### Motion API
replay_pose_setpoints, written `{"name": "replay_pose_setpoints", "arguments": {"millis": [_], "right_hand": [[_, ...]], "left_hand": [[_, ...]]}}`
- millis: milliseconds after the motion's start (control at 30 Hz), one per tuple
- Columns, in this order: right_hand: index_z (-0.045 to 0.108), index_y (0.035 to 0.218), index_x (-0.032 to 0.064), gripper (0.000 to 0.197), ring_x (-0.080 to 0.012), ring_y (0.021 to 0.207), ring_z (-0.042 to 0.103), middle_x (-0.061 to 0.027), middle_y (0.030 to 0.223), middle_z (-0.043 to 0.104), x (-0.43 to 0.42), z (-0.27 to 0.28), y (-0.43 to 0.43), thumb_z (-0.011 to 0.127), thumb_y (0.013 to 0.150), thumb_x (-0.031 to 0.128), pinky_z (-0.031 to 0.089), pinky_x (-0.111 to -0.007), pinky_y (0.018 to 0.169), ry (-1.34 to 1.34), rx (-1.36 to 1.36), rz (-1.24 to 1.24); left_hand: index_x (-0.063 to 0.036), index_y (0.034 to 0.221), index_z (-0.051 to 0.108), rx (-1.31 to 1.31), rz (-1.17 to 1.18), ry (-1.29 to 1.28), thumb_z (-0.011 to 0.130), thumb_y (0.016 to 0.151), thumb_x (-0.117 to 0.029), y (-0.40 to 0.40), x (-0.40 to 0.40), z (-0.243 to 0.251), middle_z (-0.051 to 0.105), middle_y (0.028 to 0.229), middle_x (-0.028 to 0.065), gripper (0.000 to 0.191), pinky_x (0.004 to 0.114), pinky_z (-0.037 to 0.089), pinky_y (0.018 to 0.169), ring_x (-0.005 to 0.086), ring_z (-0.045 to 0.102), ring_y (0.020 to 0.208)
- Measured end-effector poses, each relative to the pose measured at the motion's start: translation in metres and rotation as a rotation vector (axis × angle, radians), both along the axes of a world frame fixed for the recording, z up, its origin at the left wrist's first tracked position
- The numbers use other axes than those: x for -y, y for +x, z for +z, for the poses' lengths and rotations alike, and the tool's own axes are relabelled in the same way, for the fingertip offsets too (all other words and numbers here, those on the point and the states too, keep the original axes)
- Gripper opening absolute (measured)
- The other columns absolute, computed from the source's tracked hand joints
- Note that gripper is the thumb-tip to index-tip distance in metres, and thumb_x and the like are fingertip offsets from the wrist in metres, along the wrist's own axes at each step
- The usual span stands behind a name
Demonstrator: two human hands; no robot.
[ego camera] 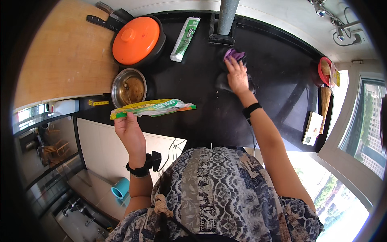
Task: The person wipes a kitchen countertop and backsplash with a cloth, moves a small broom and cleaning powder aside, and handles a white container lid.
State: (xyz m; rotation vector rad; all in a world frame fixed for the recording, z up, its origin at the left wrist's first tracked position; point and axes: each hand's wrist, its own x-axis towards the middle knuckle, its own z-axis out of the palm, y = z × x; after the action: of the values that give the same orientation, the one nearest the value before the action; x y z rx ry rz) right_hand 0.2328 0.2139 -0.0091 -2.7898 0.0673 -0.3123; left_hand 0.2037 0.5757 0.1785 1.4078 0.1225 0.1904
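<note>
My left hand (130, 130) pinches one end of a yellow and green plastic food packet (154, 107), raised over the near edge of the black countertop (193, 84). Under my right hand (238, 77) is a bunched purple cloth (234, 55), pressed on the counter with the fingers over it. Around that hand the dark surface looks smeared or wet. A green and white wrapped packet (185, 39) lies farther back. Partly behind the raised packet, a steel bowl (129, 87) holds brownish liquid and what looks like a utensil.
An orange-lidded pot (136, 40) stands at the back left, beside a cleaver (104, 22) and a wooden board (66, 57). A grey pipe (228, 18) rises from the counter's rear. To the right are a red bowl (324, 72), a straw brush (325, 106) and a white box (312, 128).
</note>
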Motion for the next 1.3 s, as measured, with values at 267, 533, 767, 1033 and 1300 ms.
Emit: {"name": "replay_pose_setpoints", "arguments": {"millis": [267, 533, 767, 1033, 1300], "right_hand": [[0.063, 0.123, 0.0165, 0.047, -0.0327, 0.128, 0.045, -0.0027, 0.139, 0.051, -0.214, -0.004, -0.140, 0.060, 0.077, 0.010, 0.041, -0.049, 0.101, 0.432, -0.077, 0.909], [0.073, 0.097, 0.0141, 0.036, -0.0307, 0.106, 0.057, -0.0011, 0.119, 0.066, -0.251, 0.016, -0.145, 0.062, 0.066, -0.002, 0.047, -0.041, 0.091, 0.946, -0.277, 1.131], [0.068, 0.113, 0.0048, 0.055, -0.0299, 0.119, 0.058, -0.0124, 0.120, 0.064, -0.075, 0.074, -0.074, 0.051, 0.065, -0.013, 0.041, -0.036, 0.105, 1.068, -0.241, 0.602], [0.064, 0.123, 0.0082, 0.055, -0.0301, 0.116, 0.059, -0.0118, 0.123, 0.062, 0.067, 0.055, 0.012, 0.058, 0.070, -0.008, 0.045, -0.035, 0.102, 0.807, 0.129, -0.095], [0.068, 0.113, 0.0202, 0.039, -0.0286, 0.110, 0.056, -0.0012, 0.116, 0.063, -0.005, 0.012, 0.063, 0.066, 0.075, 0.012, 0.051, -0.046, 0.087, -0.136, -0.012, -0.451]], "left_hand": [[0.0015, 0.116, 0.054, 0.133, 0.108, -0.013, 0.054, 0.100, -0.007, -0.014, -0.036, 0.017, 0.061, 0.115, 0.0124, 0.018, 0.047, 0.037, 0.111, 0.0223, 0.056, 0.114], [-0.0029, 0.121, 0.055, 0.181, 0.100, -0.064, 0.057, 0.098, -0.006, -0.039, -0.057, 0.025, 0.058, 0.126, 0.0111, 0.024, 0.050, 0.034, 0.113, 0.0240, 0.053, 0.120], [-0.0017, 0.123, 0.053, 0.177, 0.156, -0.083, 0.055, 0.099, -0.006, -0.050, -0.061, 0.020, 0.056, 0.128, 0.0121, 0.025, 0.049, 0.034, 0.113, 0.0240, 0.052, 0.122], [0.0017, 0.121, 0.051, 0.039, 0.170, -0.121, 0.052, 0.101, -0.005, -0.035, -0.044, 0.014, 0.056, 0.122, 0.0112, 0.021, 0.044, 0.036, 0.110, 0.0202, 0.052, 0.116], [0.0024, 0.116, 0.053, -0.092, 0.218, -0.018, 0.052, 0.100, -0.004, -0.027, -0.047, -0.007, 0.060, 0.111, 0.0100, 0.017, 0.037, 0.043, 0.103, 0.0159, 0.057, 0.104]]}}
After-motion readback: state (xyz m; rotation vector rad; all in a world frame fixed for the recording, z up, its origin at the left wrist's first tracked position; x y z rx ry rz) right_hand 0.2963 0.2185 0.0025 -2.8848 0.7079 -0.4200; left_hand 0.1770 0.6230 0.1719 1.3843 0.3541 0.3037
